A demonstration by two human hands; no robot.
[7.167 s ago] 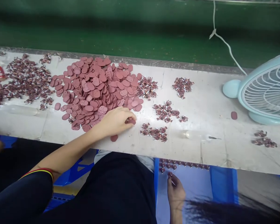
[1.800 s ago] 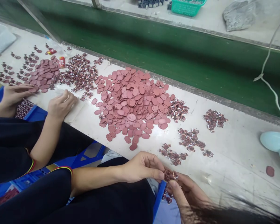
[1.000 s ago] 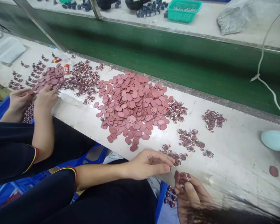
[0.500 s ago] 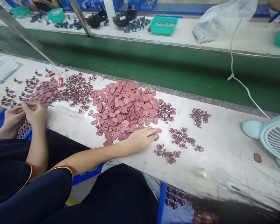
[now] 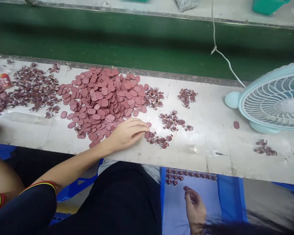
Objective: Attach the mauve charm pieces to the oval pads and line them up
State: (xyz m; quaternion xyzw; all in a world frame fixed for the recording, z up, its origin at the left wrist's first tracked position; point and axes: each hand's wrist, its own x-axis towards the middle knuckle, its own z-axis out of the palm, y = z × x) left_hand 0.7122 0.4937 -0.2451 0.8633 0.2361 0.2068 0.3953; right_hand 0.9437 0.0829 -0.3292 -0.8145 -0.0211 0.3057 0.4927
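Note:
My left hand (image 5: 127,133) lies low on the table beside a big heap of dusty-red oval discs (image 5: 105,94). Its fingers are drawn together, with a single oval disc (image 5: 147,134) at their tips; the thumb is mostly hidden. Another disc (image 5: 149,124) touches the upper side of the fingertips. Close by is a cluster of small dark-brown pieces (image 5: 161,141) with pale edges. Down at the lower right, my right hand (image 5: 196,209) pinches a small dark-red piece (image 5: 186,188) above a blue-rimmed tray (image 5: 231,199). Rows of similar brown pieces (image 5: 175,176) stand along the tray's far side.
More brown clusters (image 5: 172,120) are scattered on the white table (image 5: 205,130). A light-blue fan (image 5: 271,101) with a white cord (image 5: 225,60) occupies the right. A co-worker's arm (image 5: 5,176) enters at far left. Behind the table runs a green strip (image 5: 112,49).
The view has swung down and to the right. My right hand and the tray's rows now show clearly. My left hand remains by the same discs.

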